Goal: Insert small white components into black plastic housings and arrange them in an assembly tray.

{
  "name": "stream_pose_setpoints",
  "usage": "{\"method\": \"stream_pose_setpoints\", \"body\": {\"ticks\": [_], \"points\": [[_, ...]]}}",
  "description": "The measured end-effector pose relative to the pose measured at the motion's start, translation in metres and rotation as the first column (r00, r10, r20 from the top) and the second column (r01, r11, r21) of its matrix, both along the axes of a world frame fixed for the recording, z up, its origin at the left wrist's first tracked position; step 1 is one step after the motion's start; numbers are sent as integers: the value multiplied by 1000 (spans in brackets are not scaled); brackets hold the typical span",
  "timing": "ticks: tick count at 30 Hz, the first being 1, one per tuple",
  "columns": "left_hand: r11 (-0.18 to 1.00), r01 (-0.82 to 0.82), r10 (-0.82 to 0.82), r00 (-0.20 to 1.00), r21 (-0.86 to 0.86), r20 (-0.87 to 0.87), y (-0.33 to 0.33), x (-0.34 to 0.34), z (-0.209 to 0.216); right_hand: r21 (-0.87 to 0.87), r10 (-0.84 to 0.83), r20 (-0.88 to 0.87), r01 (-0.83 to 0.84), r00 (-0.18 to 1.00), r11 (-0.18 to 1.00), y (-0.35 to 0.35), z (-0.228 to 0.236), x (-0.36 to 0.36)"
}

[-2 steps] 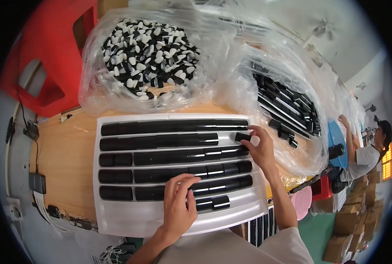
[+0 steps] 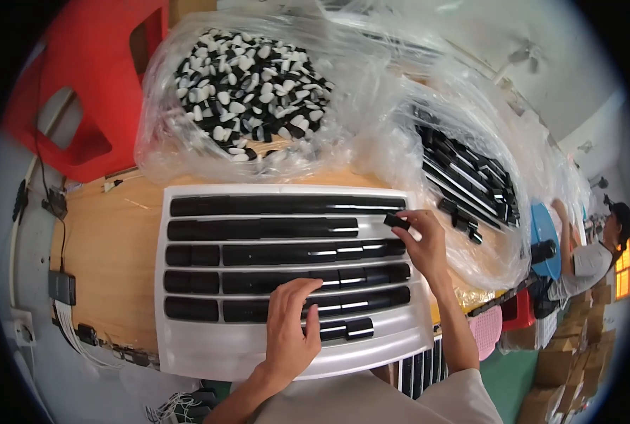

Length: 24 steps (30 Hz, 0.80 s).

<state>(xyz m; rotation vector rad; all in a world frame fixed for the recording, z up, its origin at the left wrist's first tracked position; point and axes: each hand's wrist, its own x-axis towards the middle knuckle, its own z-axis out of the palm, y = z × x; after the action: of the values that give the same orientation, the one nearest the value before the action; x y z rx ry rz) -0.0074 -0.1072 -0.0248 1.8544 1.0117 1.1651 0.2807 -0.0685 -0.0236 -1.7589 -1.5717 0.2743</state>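
Observation:
A white tray (image 2: 230, 346) lies before me, with long grooves holding rows of glossy black cylindrical pieces (image 2: 258, 228). My right hand (image 2: 426, 240) pinches a short black piece (image 2: 395, 221) between thumb and fingers. It is over the right end of the second groove, to the right of that row's last piece. My left hand (image 2: 290, 332) hovers over or rests on the lower rows, thumb and fingers apart. It partly hides the fifth row and the short bottom row (image 2: 359, 328). Whether its fingertips touch the pieces cannot be told.
Behind the tray, a clear plastic bag (image 2: 152, 134) holds many black and white oval pieces (image 2: 258, 88). Another bag at the right holds black pieces (image 2: 463, 166). A red plastic stool (image 2: 103, 85) stands at the left. At the far right, a person (image 2: 590, 261) works by a blue basin (image 2: 544, 237).
The short piece in my right hand has tilted and lifted slightly from the groove. My left hand has hardly moved. The whole view has shifted a little.

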Motion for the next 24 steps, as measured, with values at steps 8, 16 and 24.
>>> {"method": "stream_pose_setpoints", "body": {"ticks": [8,16,24], "points": [[870,108,231,774,-482,590,13,-13,-6,-75,524,-556,-667,645,742,21,35,-132],[843,56,282,800,-535,529,11,-46,12,210,-100,417,11,903,978,250,-51,-99],[869,-23,235,898,-495,371,19,-62,-1,325,84,-51,-63,995,944,241,-36,-93]]}}
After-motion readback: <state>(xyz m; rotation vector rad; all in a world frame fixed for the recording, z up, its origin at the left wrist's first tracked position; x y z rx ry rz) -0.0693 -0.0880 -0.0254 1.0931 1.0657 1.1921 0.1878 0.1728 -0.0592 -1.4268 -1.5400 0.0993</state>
